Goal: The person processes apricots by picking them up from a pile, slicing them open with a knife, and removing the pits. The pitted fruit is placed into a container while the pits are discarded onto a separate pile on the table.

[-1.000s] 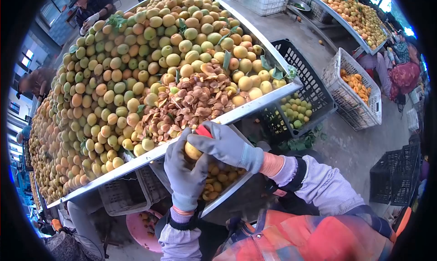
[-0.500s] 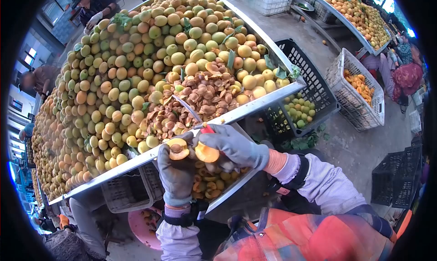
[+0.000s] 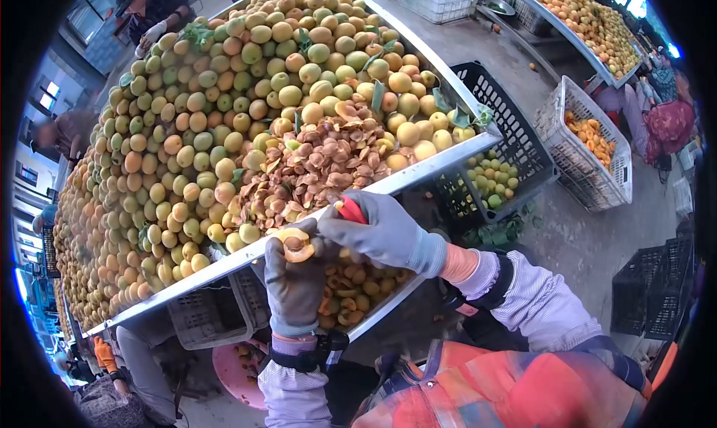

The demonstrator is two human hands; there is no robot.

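Observation:
My left hand point(image 3: 293, 282), in a grey glove, holds an apricot half point(image 3: 296, 245) with its brown pit showing in the flesh. Just right of it, my gloved right hand point(image 3: 373, 230) is closed around a red-handled knife point(image 3: 349, 210); its blade cannot be made out. Both hands are over the metal edge of the table. Beyond them lies a heap of brown pits point(image 3: 321, 159) among whole apricots point(image 3: 187, 129). Below my hands, cut apricot halves point(image 3: 351, 301) fill a container, partly hidden by my gloves.
A black crate point(image 3: 515, 129) with green fruit stands right of the table, and a white crate point(image 3: 586, 148) with orange halves farther right. A pink basin point(image 3: 239, 376) is on the floor below. Co-workers point(image 3: 153, 13) are at the left and far right.
The loose apricot half between my hands is gone from view. My right hand has turned, so more of the red handle shows and the blade no longer does.

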